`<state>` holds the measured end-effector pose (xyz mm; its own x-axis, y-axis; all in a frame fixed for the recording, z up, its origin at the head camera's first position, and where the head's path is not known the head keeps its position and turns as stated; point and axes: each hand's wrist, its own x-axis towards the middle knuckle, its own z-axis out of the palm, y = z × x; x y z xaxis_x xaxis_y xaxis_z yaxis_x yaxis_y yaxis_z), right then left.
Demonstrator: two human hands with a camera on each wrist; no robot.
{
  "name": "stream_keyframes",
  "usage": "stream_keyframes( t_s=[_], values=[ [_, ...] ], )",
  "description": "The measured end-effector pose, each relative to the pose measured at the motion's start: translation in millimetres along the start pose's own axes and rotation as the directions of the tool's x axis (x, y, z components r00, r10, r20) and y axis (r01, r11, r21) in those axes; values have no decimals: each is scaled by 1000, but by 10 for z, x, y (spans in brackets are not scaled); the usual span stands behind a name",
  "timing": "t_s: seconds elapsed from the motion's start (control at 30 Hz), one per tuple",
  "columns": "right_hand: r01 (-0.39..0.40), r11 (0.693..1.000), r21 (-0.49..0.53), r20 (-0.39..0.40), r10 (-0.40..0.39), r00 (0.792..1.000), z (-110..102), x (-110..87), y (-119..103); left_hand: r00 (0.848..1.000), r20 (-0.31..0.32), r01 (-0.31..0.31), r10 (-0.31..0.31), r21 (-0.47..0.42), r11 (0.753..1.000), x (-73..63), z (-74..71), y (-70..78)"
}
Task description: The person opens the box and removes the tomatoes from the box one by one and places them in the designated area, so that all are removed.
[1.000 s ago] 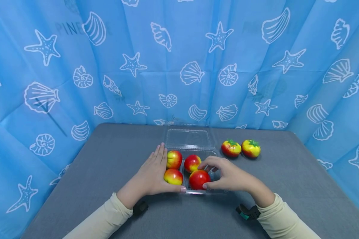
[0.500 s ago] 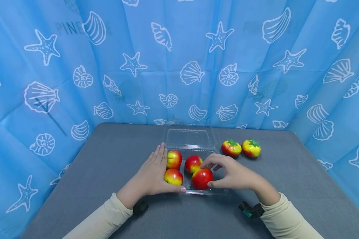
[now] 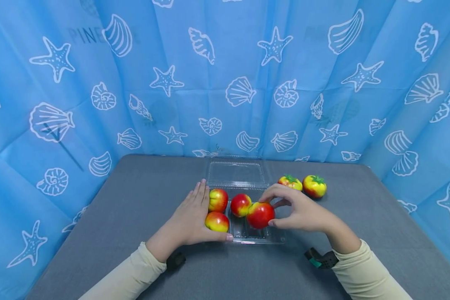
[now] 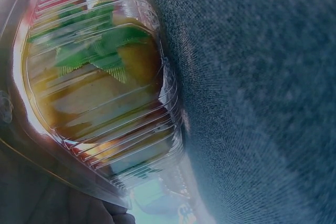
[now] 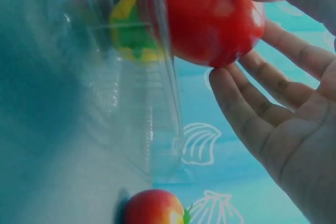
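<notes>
A clear plastic clamshell box (image 3: 281,238) lies on the table with its lid (image 3: 237,174) laid back. Along its left side my left hand (image 3: 189,221) rests with straight fingers, the thumb on the front edge. Two red-and-yellow toy tomatoes, one at the back (image 3: 218,200) and one in front (image 3: 217,222), sit in the left part beside that hand. A third toy tomato (image 3: 241,205) sits near the middle. My right hand (image 3: 298,210) grips a redder toy tomato (image 3: 260,216) between thumb and fingers, above the box's rim in the right wrist view (image 5: 215,22).
Behind my right hand, two more toy tomatoes with green leaves stand on the grey table, the nearer one (image 3: 291,182) partly covered by the hand and the other (image 3: 314,186) to its right. A blue shell-patterned curtain (image 3: 225,83) hangs behind the table.
My right hand has moved right and up in the head view with the toy tomato in its grip, baring the box's front right part. My left hand stays in place.
</notes>
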<state>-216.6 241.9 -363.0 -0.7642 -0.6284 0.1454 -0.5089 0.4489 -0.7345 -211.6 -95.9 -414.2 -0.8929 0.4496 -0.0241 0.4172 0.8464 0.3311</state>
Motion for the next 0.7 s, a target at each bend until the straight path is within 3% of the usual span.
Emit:
stream_keyframes(
  t_s=[0.4,0.7],
  values=[
    [-11,999,-45,-164,3,986,-304,-89,68,1000,0,4,-4,3,1000,2,-3,8],
    [-76,993,-92,-334,41,942,-585,-216,224,1000,-7,5,-4,11,1000,-1,-8,21]
  ],
)
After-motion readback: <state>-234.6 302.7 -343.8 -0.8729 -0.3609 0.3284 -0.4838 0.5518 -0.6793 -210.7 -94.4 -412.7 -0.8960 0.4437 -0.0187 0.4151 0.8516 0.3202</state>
